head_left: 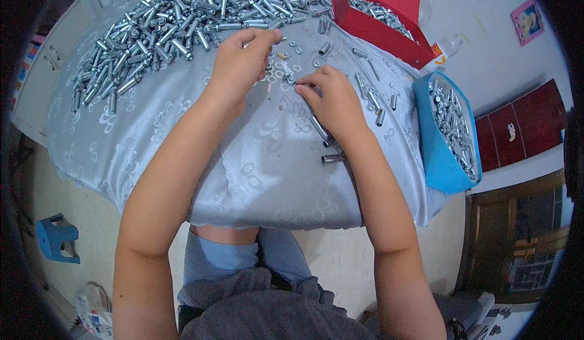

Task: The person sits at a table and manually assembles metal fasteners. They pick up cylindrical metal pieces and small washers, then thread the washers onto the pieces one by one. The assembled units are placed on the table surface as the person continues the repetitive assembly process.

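Note:
My left hand (240, 60) is raised over the middle of the table with its fingertips pinched together. Whatever lies between them is too small to make out. Slightly lower and to the right, my right hand (333, 100) pinches a small silver metal piece (291, 80) between thumb and finger. Pale washers (297, 68) and small nuts lie scattered between the two hands. Loose metal sleeves (319, 127) lie beside and partly under my right hand and forearm. Beyond my left hand spreads a big heap of shiny metal expansion bolts (182, 20).
A red box (365, 33) of metal parts stands at the far right. A blue bin (435, 148) full of metal pieces is at the table's right edge. The table wears a silvery patterned cloth (267, 182). A blue stool (58, 238) stands on the floor at left.

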